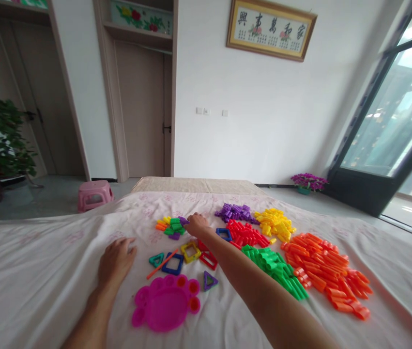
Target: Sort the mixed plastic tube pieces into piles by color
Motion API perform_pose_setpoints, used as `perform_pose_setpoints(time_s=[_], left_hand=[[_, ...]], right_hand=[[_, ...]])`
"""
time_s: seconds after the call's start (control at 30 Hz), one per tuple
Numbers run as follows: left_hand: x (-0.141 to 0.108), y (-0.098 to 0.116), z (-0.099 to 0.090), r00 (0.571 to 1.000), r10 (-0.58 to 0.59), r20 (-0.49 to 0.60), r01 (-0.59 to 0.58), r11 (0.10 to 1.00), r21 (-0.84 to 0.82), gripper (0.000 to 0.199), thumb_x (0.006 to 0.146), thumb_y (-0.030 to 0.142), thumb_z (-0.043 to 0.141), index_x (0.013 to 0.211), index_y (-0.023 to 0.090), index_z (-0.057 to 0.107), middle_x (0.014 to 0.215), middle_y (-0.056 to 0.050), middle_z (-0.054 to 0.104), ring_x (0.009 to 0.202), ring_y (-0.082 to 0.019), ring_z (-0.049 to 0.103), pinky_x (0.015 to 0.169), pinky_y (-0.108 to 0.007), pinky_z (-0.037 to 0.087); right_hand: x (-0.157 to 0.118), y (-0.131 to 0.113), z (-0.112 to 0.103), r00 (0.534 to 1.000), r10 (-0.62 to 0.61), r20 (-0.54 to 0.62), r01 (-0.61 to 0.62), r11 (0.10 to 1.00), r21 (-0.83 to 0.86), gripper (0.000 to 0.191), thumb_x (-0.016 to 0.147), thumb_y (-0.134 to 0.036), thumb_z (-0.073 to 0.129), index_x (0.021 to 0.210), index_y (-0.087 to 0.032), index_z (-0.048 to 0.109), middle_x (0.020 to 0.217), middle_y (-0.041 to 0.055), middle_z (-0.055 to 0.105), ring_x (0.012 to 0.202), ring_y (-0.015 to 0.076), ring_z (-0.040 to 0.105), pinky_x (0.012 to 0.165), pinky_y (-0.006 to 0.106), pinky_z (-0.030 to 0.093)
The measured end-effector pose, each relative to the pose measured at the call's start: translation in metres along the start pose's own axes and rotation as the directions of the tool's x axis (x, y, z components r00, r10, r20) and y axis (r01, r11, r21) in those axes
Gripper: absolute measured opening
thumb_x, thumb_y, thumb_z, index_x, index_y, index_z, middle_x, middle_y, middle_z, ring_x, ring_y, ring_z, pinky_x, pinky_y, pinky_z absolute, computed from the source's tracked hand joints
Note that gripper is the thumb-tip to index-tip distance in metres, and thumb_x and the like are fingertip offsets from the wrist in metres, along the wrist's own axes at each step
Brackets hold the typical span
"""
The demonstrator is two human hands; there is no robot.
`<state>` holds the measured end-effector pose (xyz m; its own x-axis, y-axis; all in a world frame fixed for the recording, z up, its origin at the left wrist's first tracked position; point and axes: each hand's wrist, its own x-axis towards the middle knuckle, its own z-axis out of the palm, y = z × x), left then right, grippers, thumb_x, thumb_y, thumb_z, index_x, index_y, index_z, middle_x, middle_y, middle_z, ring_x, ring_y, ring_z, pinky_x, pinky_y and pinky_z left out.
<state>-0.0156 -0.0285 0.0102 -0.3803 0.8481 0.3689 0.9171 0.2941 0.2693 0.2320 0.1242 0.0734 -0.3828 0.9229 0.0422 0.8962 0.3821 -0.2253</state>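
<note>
My right hand [197,226] reaches forward over the cloth, its fingers closed on a purple plastic building piece [183,221]. That piece is at the right edge of a small mixed cluster of green pieces [174,226], with yellow and orange ones beside them. My left hand [117,257] is low over the cloth, fingers apart and holding nothing. Between my hands lie a teal triangle frame [156,260], an orange stick [162,264], a blue square frame [178,267] and a yellow square frame [197,252]. Red frames [208,261] are partly hidden by my right forearm.
A pink palette tray [167,308] lies nearest me, beside a purple triangle frame [210,280]. Sorted piles stand rightward: purple [236,213], red [245,233], yellow [274,224], green [273,266] and orange [322,266]. A pink stool [95,194] is beyond the cloth [64,271].
</note>
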Motion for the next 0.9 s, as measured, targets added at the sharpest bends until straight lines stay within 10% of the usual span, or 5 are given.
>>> perform_pose_setpoints(time_s=[0.33,0.7,0.9], left_hand=[[0.000,0.001,0.002,1.000,-0.014,-0.004,0.014,1.000,0.005,0.043,0.086,0.035,0.043,0.117,0.021,0.069,0.125,-0.010,0.067,0.116,-0.026,0.060,0.098,-0.035,0.043],[0.002,-0.004,0.009,1.000,0.012,0.004,-0.012,1.000,-0.007,0.044,0.087,0.036,0.041,0.118,0.019,0.068,0.123,-0.011,0.068,0.114,-0.027,0.059,0.097,-0.037,0.043],[0.001,-0.002,0.008,1.000,0.010,-0.004,-0.010,1.000,-0.006,0.044,0.087,0.034,0.041,0.116,0.019,0.069,0.123,-0.010,0.068,0.116,-0.026,0.059,0.098,-0.037,0.043]], right_hand=[[0.008,0.017,0.003,0.993,0.002,-0.118,0.013,0.991,0.133,0.036,0.079,-0.035,0.065,0.113,-0.023,0.065,0.108,0.0073,0.071,0.099,0.0237,0.065,0.075,0.028,0.045],[0.011,0.163,-0.067,0.861,0.365,-0.354,-0.251,0.910,0.329,0.029,0.077,-0.025,0.064,0.103,-0.016,0.073,0.096,0.0079,0.074,0.090,0.0205,0.067,0.072,0.023,0.046],[0.005,0.176,-0.078,0.832,0.409,-0.374,-0.310,0.903,0.298,0.045,0.079,-0.016,0.056,0.122,-0.011,0.065,0.115,0.0153,0.069,0.110,0.0261,0.063,0.084,0.029,0.047]])
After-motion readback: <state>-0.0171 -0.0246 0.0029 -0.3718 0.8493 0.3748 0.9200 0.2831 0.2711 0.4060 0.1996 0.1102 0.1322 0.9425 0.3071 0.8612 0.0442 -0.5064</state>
